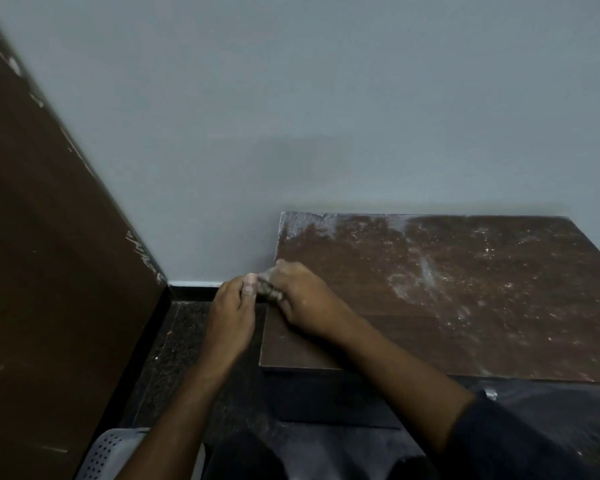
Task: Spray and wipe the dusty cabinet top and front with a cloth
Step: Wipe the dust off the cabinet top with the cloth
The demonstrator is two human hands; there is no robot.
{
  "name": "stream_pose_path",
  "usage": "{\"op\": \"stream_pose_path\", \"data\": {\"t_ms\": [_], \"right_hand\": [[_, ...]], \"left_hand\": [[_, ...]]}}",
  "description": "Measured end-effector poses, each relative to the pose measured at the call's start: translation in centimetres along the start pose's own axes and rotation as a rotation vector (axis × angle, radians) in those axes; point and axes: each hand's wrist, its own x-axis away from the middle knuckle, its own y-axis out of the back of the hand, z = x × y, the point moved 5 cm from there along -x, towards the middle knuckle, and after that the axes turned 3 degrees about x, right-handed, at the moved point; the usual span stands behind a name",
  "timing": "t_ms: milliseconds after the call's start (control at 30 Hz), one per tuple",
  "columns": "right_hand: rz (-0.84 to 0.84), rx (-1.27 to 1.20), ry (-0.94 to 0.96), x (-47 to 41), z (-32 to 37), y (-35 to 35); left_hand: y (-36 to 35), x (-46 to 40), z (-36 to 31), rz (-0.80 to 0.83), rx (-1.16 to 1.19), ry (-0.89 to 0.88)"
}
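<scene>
The low brown cabinet top sits against the wall, streaked and speckled with white dust, thickest at its back left corner and middle. Its dark front lies in shadow below the near edge. My right hand rests on the top's left edge, its fingers curled and grey with dust; whether they grip anything is hidden. My left hand hangs just off that left edge, cupped, its dusty thumb touching my right fingertips. No cloth or spray bottle shows.
A tall brown panel with chipped edges stands at the left. A grey wall runs behind. Dark speckled floor fills the gap between panel and cabinet. A white perforated basket sits at the bottom left by my knees.
</scene>
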Motion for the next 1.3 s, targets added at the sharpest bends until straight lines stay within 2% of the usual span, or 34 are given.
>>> {"op": "stream_pose_path", "data": {"t_ms": [100, 167, 400, 500, 567, 633, 767, 833, 967, 1100, 1167, 1300], "right_hand": [[-0.072, 0.027, -0.156, -2.8, -3.9, 1.3], [-0.07, 0.033, -0.189, -3.8, -4.1, 1.2], [-0.006, -0.1, -0.013, 4.5, 2.4, 1.5], [0.037, -0.16, 0.035, 10.1, 4.3, 2.3], [-0.009, -0.128, -0.018, 12.2, 2.0, 3.7], [-0.057, -0.054, -0.148, 12.9, -1.6, 5.2], [-0.174, 0.061, -0.389, 12.2, -4.6, 6.0], [-0.198, 0.037, -0.38, 11.8, -3.3, 5.3], [-0.133, 0.013, -0.285, 13.8, -2.9, 5.4], [-0.198, 0.083, -0.49, 16.0, -7.5, 7.9], [-0.241, 0.115, -0.546, 15.5, -7.3, 8.2], [-0.175, 0.004, -0.338, 16.3, -1.9, 6.0]], "left_hand": [[0.0, 0.3, -0.2, 0.032, 0.014, 0.032], [0.2, 0.5, -0.5, 0.024, 0.031, 0.057], [0.3, 0.9, -2.3, -0.071, 0.018, -0.074], [-1.0, 1.7, -3.7, -0.033, 0.001, -0.196], [-2.3, 2.1, -4.8, 0.042, -0.069, -0.298], [-3.6, 2.4, -5.8, 0.09, -0.196, -0.37], [-5.5, 2.7, -7.8, 0.128, -0.253, -0.386], [-6.4, 2.7, -8.2, 0.163, -0.27, -0.4], [-7.2, 2.5, -7.9, 0.197, -0.294, -0.387], [-7.4, 2.2, -8.1, 0.205, -0.303, -0.405], [-7.5, 2.3, -8.3, 0.206, -0.3, -0.391], [-8.2, 2.6, -8.6, 0.217, -0.264, -0.373]]}}
